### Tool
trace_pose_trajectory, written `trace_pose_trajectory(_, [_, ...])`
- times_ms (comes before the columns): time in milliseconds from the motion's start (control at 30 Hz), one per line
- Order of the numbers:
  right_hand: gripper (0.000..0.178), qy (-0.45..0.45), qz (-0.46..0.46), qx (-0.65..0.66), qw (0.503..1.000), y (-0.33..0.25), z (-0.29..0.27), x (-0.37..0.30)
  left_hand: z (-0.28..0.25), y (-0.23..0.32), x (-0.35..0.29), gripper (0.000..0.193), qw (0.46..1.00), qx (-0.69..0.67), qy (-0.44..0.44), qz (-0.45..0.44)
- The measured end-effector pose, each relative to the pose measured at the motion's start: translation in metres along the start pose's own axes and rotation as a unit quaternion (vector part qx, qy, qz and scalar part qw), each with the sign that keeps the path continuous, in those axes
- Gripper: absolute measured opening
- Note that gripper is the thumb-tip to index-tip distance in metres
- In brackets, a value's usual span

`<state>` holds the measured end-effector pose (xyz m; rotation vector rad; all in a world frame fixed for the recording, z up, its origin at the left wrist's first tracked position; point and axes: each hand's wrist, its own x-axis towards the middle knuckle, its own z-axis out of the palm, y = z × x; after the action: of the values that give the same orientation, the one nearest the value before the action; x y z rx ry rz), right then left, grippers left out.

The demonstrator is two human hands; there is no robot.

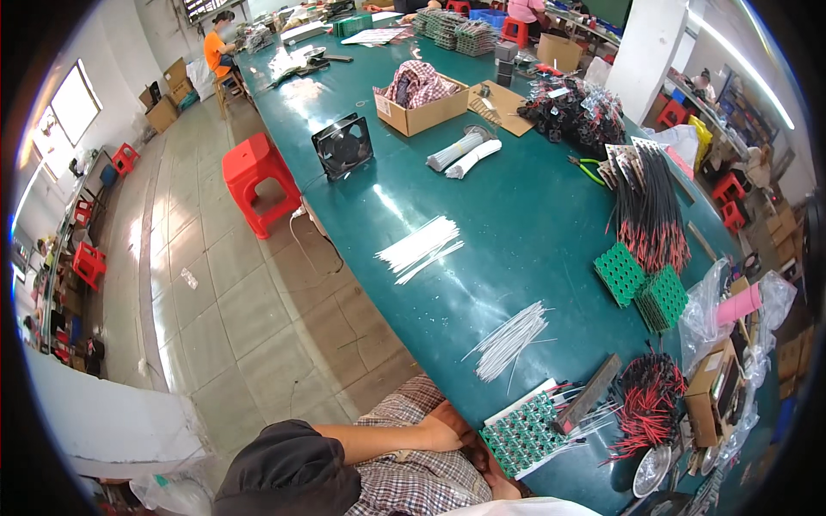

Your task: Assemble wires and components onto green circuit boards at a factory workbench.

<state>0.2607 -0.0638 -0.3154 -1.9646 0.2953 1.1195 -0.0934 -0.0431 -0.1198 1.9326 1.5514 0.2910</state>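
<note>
My left hand (446, 427) rests over my lap at the table's near edge, beside a panel of green circuit boards (522, 437). Below it, partly covered, is my right hand (499, 479). The fingers of both hands are mostly hidden, so whether they hold anything does not show. The board panel lies on a white backing, with a dark bar (588, 393) and thin white wires at its far right side. A loose bundle of thin white wires or tubes (513, 342) lies farther up the table.
Red and black wires (647, 402), a metal dish (651, 471) and an open carton (716, 391) crowd the right. Stacked green boards (661, 297) and black cables (650, 206) lie beyond. A black fan (342, 146) stands near the left edge; a red stool (258, 183) is beside the table.
</note>
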Motion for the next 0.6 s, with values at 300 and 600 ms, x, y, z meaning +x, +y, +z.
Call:
trace_pose_trajectory(300, [0.021,-0.187,0.04,-0.1,0.976,-0.004,0.018,-0.031,-0.002,0.004,0.0,0.059,1.0,-0.021,-0.012,-0.014])
trace_pose_trajectory(600, [0.024,-0.373,0.074,-0.189,0.905,-0.027,-0.01,-0.021,0.011,0.002,0.002,0.046,0.995,-0.025,0.093,0.028])
